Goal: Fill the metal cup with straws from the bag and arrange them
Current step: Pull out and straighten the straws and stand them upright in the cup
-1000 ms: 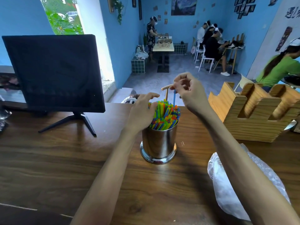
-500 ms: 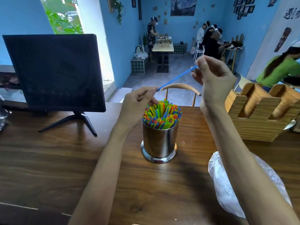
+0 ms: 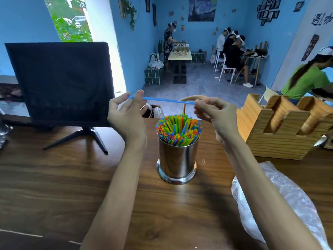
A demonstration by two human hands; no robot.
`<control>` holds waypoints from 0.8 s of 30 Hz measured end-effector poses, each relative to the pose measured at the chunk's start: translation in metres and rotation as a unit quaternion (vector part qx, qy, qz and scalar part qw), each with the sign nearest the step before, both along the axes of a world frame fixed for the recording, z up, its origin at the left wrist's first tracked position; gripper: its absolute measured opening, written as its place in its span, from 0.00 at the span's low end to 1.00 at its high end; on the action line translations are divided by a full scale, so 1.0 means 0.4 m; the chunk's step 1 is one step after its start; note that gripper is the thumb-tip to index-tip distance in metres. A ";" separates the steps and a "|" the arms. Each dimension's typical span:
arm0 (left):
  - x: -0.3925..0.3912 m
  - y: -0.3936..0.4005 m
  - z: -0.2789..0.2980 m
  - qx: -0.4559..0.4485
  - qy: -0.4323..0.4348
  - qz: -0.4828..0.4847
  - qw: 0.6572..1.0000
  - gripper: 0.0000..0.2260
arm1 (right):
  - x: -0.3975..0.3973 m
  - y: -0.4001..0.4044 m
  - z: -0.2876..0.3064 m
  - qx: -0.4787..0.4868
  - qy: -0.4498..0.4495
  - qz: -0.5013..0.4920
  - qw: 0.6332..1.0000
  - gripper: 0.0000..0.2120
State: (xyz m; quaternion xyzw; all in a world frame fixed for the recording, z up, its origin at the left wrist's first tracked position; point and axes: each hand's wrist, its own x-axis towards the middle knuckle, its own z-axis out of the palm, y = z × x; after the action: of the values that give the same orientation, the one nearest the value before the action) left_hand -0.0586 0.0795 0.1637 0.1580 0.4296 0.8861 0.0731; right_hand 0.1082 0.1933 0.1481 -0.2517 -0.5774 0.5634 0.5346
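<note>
A shiny metal cup (image 3: 177, 160) stands on the wooden table (image 3: 54, 186), packed with upright straws (image 3: 178, 128) in green, orange, blue and yellow. Above it a single blue straw (image 3: 166, 100) lies nearly level in the air. My left hand (image 3: 128, 114) pinches its left end between thumb and fingers. My right hand (image 3: 215, 112) pinches its right end. Both hands hover just behind and above the cup's rim. A crumpled clear plastic bag (image 3: 281, 201) lies on the table to the right, partly under my right forearm.
A black monitor (image 3: 61, 83) on a stand sits at the back left. A wooden slotted holder (image 3: 284, 129) stands at the right. Beyond the table's far edge are a chair back (image 3: 187, 99) and several people at tables.
The blue straw came out of the cup in my right hand, then my left hand took its other end. It swung from a steep tilt to nearly level, and my right hand dropped.
</note>
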 end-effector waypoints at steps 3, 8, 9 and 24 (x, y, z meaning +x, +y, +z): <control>-0.010 0.011 -0.012 -0.043 0.004 0.027 0.999 0.11 | 0.006 -0.005 0.007 0.001 0.009 -0.008 1.000 0.05; -0.035 0.040 -0.045 -0.270 0.143 -0.017 0.952 0.11 | 0.035 0.009 0.060 0.010 0.127 -0.092 0.988 0.04; -0.032 0.044 -0.045 -0.325 0.174 -0.060 0.928 0.12 | 0.040 0.012 0.074 0.021 0.142 -0.107 0.984 0.04; -0.021 0.184 -0.053 -0.465 0.467 -0.125 0.742 0.12 | -0.003 0.008 0.035 0.269 -0.157 -0.123 0.942 0.08</control>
State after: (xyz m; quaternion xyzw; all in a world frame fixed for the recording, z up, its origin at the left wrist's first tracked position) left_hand -0.0671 0.1532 0.1425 0.5504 0.7451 0.3748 0.0374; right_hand 0.1072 0.1965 0.1620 -0.2528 -0.7485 0.2706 0.5501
